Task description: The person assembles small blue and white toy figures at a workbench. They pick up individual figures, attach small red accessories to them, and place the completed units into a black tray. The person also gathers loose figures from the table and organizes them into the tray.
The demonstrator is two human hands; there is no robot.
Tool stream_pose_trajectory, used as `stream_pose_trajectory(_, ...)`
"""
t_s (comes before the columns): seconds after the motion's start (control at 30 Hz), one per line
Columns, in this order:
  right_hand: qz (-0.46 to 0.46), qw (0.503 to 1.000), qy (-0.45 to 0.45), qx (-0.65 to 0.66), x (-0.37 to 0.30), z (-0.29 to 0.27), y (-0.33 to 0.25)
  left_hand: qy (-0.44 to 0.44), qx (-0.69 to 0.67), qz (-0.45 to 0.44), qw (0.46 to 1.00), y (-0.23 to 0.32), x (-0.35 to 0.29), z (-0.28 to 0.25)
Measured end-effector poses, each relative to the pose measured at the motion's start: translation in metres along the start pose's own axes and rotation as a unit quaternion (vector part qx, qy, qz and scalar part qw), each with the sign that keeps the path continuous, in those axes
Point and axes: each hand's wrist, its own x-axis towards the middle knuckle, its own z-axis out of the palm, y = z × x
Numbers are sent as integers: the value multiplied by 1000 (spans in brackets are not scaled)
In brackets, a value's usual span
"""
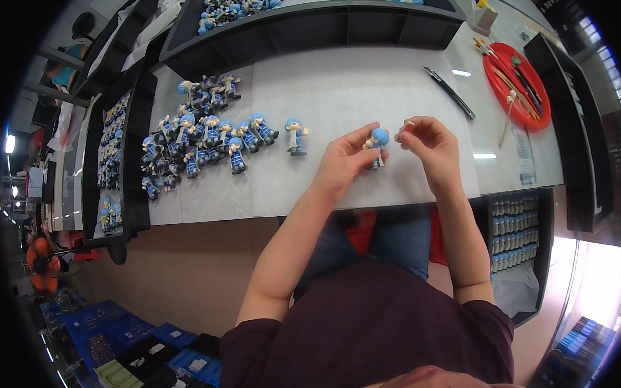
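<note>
i can read no words or numbers: what look like pale letters (pixel 549 6) stand on a dark surface (pixel 557 20) at the upper right of the frame, faint print shows on a clear strip (pixel 525 160) lower on that side, and white slips (pixel 197 365) lie on blue and black trays (pixel 209 376) at the lower left, all too small or blurred for me

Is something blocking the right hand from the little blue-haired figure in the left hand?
Nothing visible: only a narrow gap lies between the small piece in the right hand and the blue-haired figure in the left hand.
</note>
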Motion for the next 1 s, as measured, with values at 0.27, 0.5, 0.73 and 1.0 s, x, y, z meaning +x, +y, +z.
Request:
stream_pose_trajectory(0.27,-95,993,11,-73,-1,15,12,-20,18,43,999,-8,3,0)
stream_pose_trajectory(0.5,-129,969,34,-206,5,21,11,-23,24,38,999,-6,3,0)
stream_pose_trajectory(0.73,-147,967,21,-208,5,22,12,-38,7,39,999,-7,4,-1)
stream_pose_trajectory(1.0,-181,949,29,-256,8,20,10,-34,14,33,999,-5,3,-1)
